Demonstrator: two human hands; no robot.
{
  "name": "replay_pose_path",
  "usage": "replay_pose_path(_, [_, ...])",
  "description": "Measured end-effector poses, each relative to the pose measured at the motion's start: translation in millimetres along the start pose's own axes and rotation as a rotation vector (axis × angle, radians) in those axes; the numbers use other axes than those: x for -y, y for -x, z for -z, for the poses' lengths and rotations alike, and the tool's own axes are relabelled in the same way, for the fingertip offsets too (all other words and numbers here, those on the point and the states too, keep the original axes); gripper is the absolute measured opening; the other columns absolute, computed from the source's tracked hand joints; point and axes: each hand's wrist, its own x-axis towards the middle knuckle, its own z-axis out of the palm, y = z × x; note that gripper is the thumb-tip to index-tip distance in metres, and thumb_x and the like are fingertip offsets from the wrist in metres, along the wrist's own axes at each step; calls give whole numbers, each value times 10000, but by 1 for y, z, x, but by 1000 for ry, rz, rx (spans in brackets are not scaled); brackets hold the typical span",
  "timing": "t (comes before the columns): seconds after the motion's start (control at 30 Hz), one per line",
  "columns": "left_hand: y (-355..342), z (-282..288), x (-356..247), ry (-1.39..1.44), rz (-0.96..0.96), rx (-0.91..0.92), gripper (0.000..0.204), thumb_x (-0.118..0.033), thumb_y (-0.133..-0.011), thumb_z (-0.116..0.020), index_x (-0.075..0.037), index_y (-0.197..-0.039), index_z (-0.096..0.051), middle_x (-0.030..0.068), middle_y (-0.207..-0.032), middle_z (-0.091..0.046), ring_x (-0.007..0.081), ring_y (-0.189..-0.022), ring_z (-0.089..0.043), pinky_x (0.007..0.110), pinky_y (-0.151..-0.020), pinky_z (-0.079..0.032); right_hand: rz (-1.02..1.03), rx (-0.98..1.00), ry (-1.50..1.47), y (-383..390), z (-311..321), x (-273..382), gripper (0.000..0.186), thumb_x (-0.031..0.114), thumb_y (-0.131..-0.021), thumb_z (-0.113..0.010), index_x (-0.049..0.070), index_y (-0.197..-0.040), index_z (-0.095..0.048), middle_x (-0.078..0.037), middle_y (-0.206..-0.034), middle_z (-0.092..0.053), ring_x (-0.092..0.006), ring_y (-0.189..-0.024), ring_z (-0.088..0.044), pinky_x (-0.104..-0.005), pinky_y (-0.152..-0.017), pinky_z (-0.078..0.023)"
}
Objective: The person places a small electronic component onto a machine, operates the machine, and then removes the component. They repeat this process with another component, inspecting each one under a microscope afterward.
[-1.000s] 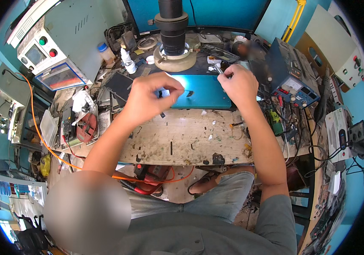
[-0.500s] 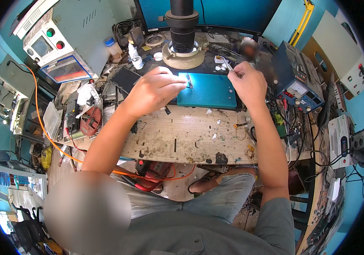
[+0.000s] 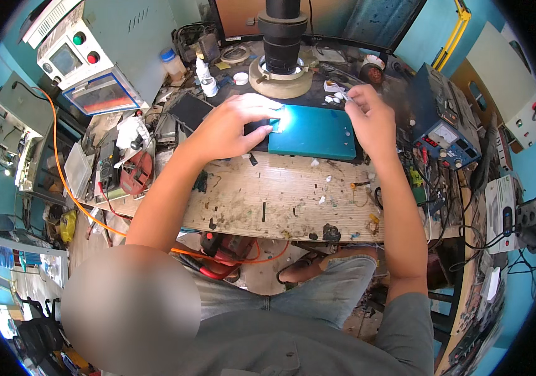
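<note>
A teal block [image 3: 318,135] lies on the dark mat beneath the microscope [image 3: 281,47], its left end brightly lit. My left hand [image 3: 233,125] rests at that end, thumb and fingers closed on the edges of a small flat piece [image 3: 277,124]; glare hides its detail. To the right of the block, my right hand [image 3: 372,119] is raised, pinching a slim metal tool [image 3: 344,94] that looks like tweezers. The tool's tip is near several small white bits [image 3: 334,98] and a little white box [image 3: 330,86] behind the block.
A black flat panel [image 3: 190,111] and white dropper bottle [image 3: 205,78] stand left. A monitor [image 3: 368,25] is behind. A blue power supply [image 3: 446,128] with cables sits right. Scraps litter the wooden table front [image 3: 249,203]. An orange hose [image 3: 61,169] runs along the left.
My left hand has lowered the small piece onto the block's left end, its fingers now spread around the edges. My right hand stays near the white bits. The monitor turned from blue to brownish orange.
</note>
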Motion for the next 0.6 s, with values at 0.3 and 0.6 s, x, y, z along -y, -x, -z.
replay_pose_path(0.3, [-2, -3, -6, -38, 19, 15, 333, -177, -932, -771, -65, -1245, -770, 143, -1380, -713, 349, -1260, -639, 450, -1122, -475, -329, 354, -600, -5, 12, 2, 294, 100, -961, -713, 70, -1249, -761, 8, -949, -695, -109, -760, -582, -277, -659, -464])
replay_pose_path(0.6, [2, -12, 0, -120, 8, -50, 373, -349, -947, -726, -63, -1180, -776, 153, -1235, -739, 339, -1228, -637, 470, -1099, -468, -303, 427, -795, 0, 13, 11, 496, 58, -916, -772, 40, -1403, -680, -47, -1182, -646, -115, -912, -586, -270, -704, -461])
